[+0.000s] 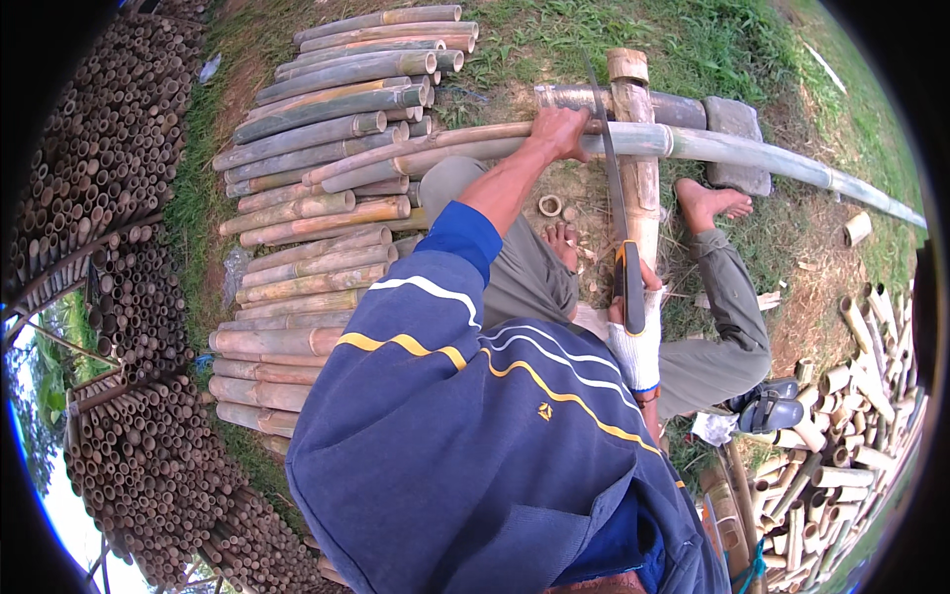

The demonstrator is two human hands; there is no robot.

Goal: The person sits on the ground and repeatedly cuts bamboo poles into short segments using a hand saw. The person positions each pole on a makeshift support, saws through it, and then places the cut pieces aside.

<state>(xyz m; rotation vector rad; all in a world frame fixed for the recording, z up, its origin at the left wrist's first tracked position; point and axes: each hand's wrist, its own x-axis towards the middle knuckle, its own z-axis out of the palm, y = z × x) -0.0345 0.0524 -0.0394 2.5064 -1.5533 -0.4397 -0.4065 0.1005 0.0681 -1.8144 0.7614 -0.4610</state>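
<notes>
My left hand (560, 133) is bare and clamps down on a long green-grey bamboo pole (752, 153) that lies crosswise over an upright bamboo post (638, 168). My right hand (633, 332), in a white knit glove, grips the black and orange handle of a hand saw (610, 163). The saw's blade runs away from me and crosses the pole just right of my left hand. I sit on the ground with both bare feet (708, 203) out in front, either side of the post.
A stack of cut bamboo lengths (317, 198) lies at my left. Racks of stacked bamboo tubes, seen end-on (119, 247), fill the far left. Short bamboo offcuts (841, 436) are heaped at right. A grey stone block (737, 134) sits behind the pole, and a small bamboo ring (549, 206) lies on the dirt.
</notes>
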